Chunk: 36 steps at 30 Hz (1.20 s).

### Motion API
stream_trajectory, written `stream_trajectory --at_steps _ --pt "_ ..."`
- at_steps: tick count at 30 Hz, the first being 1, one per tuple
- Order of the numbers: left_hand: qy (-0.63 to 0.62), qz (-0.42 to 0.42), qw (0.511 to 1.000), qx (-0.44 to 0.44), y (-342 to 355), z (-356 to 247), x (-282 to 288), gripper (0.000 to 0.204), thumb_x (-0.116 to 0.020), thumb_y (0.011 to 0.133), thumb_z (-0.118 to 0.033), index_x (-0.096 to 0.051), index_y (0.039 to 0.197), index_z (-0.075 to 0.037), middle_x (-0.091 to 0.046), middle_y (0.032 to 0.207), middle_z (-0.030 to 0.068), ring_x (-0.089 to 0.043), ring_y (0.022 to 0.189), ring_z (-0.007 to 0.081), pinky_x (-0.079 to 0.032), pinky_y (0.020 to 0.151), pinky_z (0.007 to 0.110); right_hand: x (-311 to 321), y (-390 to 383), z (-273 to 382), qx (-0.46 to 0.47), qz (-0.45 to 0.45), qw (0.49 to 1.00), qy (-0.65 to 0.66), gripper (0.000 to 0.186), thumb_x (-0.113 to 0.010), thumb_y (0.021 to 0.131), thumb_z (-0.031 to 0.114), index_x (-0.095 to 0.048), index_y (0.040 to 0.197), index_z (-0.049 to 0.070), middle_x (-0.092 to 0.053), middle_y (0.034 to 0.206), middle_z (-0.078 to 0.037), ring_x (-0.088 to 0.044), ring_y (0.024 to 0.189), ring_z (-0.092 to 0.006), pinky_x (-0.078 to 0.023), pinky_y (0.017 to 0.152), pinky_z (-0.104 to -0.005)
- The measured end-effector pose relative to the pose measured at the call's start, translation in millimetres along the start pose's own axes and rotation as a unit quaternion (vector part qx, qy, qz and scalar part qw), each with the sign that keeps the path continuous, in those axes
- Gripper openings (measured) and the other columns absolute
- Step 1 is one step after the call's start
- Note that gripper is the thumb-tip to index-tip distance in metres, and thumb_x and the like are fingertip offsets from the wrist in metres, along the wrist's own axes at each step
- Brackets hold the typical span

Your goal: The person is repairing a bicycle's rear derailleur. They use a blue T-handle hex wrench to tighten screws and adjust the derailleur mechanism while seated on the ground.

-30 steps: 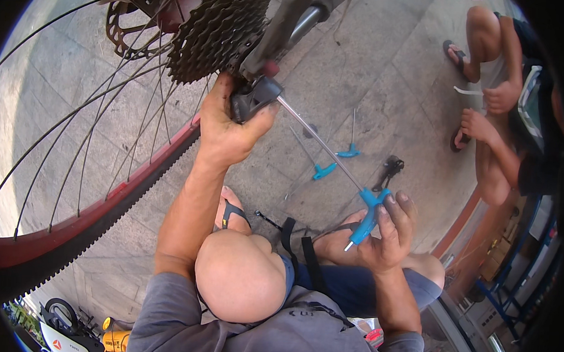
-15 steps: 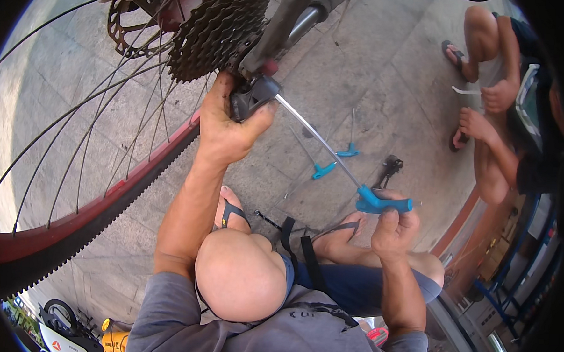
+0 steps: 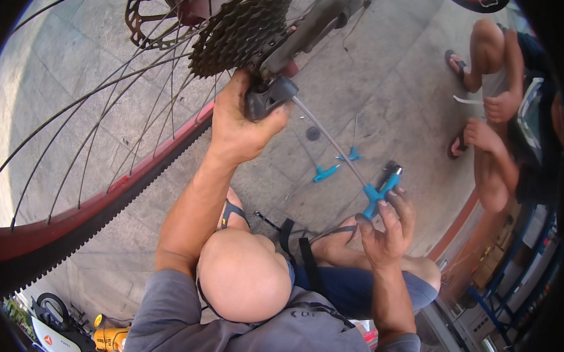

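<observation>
Person seen from above: grey short-sleeved shirt (image 3: pixel 235 333), sleeves ending above the elbows, forearms bare. Dark blue shorts (image 3: pixel 352 291) cover the thighs at right. Left hand (image 3: pixel 240 126) and right hand (image 3: pixel 386 229) are ungloved, without rings or a watch.

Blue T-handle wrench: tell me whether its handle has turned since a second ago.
Yes. The blue handle has rotated in the right hand, while its shaft tip stays at the black derailleur gripped by the left hand.
</observation>
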<state>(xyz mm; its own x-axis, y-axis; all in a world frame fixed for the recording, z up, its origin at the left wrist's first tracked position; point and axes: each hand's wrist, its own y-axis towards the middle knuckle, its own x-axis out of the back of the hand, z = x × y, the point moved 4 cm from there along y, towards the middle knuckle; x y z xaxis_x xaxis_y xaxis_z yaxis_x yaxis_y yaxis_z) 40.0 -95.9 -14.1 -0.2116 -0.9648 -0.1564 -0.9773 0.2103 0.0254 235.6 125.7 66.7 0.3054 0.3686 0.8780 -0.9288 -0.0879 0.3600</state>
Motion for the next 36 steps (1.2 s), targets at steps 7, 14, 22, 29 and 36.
stream_trajectory --at_steps 7,14,22,29,36 --pt "0.009 -0.022 1.000 -0.017 2.9 -2.3 -1.9 0.039 -0.073 0.073 -0.010 -0.056 0.105 0.003 -0.062 0.096 0.0071 -0.057 0.088 0.0117 -0.047 0.082 0.026 -20.0 -6.2 -17.8 -0.397 -0.045 0.831 0.386 0.048 -0.059 0.097 0.044 -0.058 0.115 -0.001 -0.065 0.085 -0.011 -0.065 0.073 -0.0202 -0.055 0.065 -0.0333" --pt "0.022 0.006 1.000 0.003 0.1 0.0 0.1 0.056 -0.076 0.076 -0.013 -0.052 0.123 0.005 -0.061 0.110 0.0096 -0.058 0.098 0.0140 -0.046 0.090 0.028 -0.1 1.9 -13.4 -0.263 -0.048 0.937 0.225 0.047 -0.064 0.093 0.031 -0.054 0.124 -0.002 -0.066 0.100 -0.018 -0.066 0.089 -0.0302 -0.056 0.075 -0.0387" --pt "-0.013 -0.016 1.000 -0.011 -0.8 -2.3 -2.5 0.044 -0.073 0.076 -0.007 -0.055 0.115 0.003 -0.062 0.108 0.0081 -0.058 0.093 0.0116 -0.048 0.085 0.027 14.3 15.1 -3.1 0.051 0.022 0.997 0.057 0.049 -0.077 0.081 0.035 -0.063 0.113 0.001 -0.067 0.104 -0.017 -0.067 0.096 -0.0371 -0.055 0.084 -0.0460" --pt "0.007 -0.002 1.000 -0.012 1.9 -2.9 -0.2 0.047 -0.071 0.076 -0.004 -0.054 0.119 0.003 -0.063 0.112 0.0084 -0.059 0.098 0.0119 -0.047 0.089 0.027 -5.6 -10.9 -24.8 -0.402 -0.003 0.714 0.573 0.053 -0.060 0.097 0.042 -0.055 0.117 -0.006 -0.067 0.097 -0.015 -0.069 0.095 -0.0253 -0.058 0.077 -0.0386" --pt "-0.037 -0.007 0.999 -0.033 0.5 -4.3 -4.7 0.048 -0.071 0.077 -0.004 -0.054 0.121 0.003 -0.063 0.115 0.0087 -0.059 0.100 0.0119 -0.047 0.090 0.026 -11.6 -8.4 -21.2 -0.389 -0.072 0.779 0.486 0.040 -0.052 0.102 0.033 -0.056 0.112 -0.006 -0.066 0.092 -0.014 -0.069 0.079 -0.0214 -0.060 0.066 -0.0345"
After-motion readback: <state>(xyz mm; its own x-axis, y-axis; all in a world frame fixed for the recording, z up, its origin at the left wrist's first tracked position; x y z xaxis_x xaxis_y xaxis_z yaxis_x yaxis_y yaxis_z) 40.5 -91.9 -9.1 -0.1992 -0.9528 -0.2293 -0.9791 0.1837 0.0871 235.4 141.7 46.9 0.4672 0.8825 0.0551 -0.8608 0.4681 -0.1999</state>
